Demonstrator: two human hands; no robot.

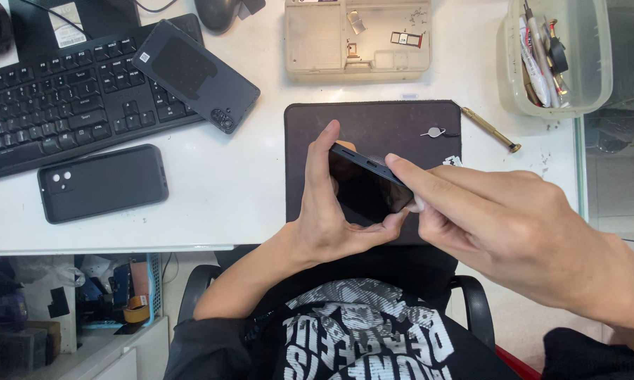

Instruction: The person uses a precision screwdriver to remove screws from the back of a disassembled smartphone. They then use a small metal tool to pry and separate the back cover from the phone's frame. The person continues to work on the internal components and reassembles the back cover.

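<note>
Right hand: the right hand [503,225] comes in from the lower right, fingers stretched toward the upper left; its index fingertip [394,163] presses on the top edge of the dark smartphone [364,186]. The fingers are mostly extended, not curled round anything large; a small pale thing shows under them at the phone's right corner, too hidden to name.
Left hand: the left hand [329,218] cradles the smartphone from the left and below, thumb upright along its left side, fingers hooked under the lower corner. It is half closed, with a firm hold on the phone.
Smartphone, position: held in the air above the near part of the dark work mat [373,123], between the two hands, screen toward the camera.
Smartphone, long axis: tilted, running from upper left to lower right; the upper edge faces the right hand's fingertips.
Nearer hand: both touch it; the left carries it, the right only meets its upper edge.
Beyond the phone: a metal SIM eject pin [436,131] lies on the mat's far right, and a brass-handled screwdriver [490,129] lies just off the mat on the white surface [246,190].
Left of the mat: a black phone in a case [103,183], back up, and another phone back [196,75] resting on the black keyboard [56,105].
Far edge: a beige parts tray [357,42] and a clear tub of tools [559,56].
</note>
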